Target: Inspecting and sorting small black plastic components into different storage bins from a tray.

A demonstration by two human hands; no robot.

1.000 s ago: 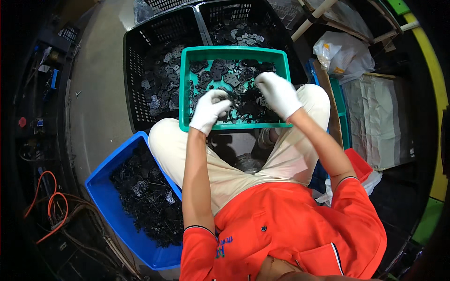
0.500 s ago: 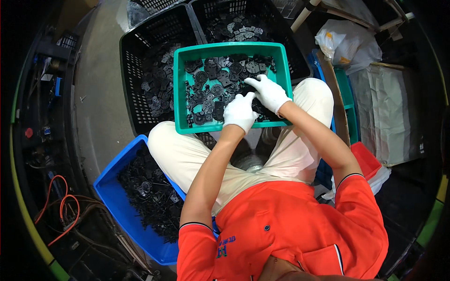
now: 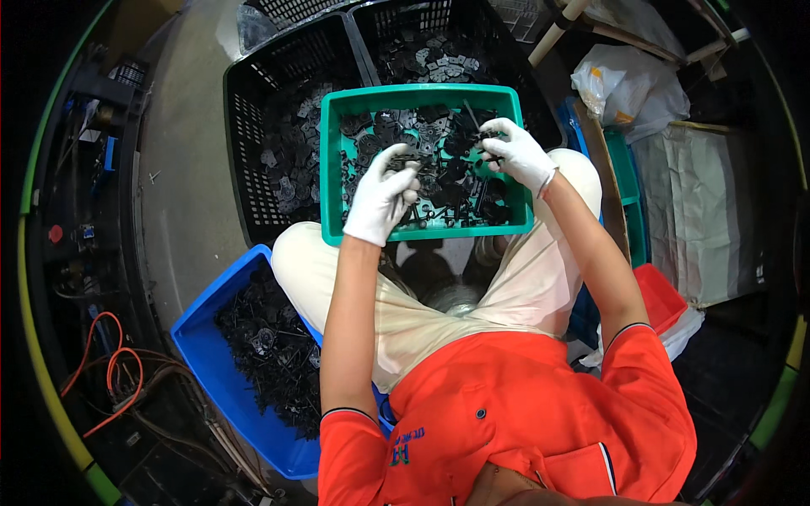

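Observation:
A green tray (image 3: pixel 336 228) rests across my thighs, holding many black plastic parts (image 3: pixel 396 126). Over its left side, my white-gloved left hand (image 3: pixel 384 192) is closed, a small black plastic piece (image 3: pixel 408 158) pinched between thumb and fingers. My right hand (image 3: pixel 521 158), gloved too, is closed at the tray's right side. In its fingers is a dark plastic piece, from which a thin stalk (image 3: pixel 471 113) seems to stick up. The fingers partly hide both pieces, and their exact shape is unclear.
Black perforated crates (image 3: pixel 239 152) with more black parts stand beyond the tray. Beside my left leg is a blue bin (image 3: pixel 211 371) of dark parts. At the right are a red bin (image 3: pixel 661 297), a plastic bag (image 3: pixel 629 88) and a cardboard edge (image 3: pixel 603 160).
My hands were close together over the tray's near right part. Now they are apart, the left one moved left, the right one slightly right, each raised with a black piece.

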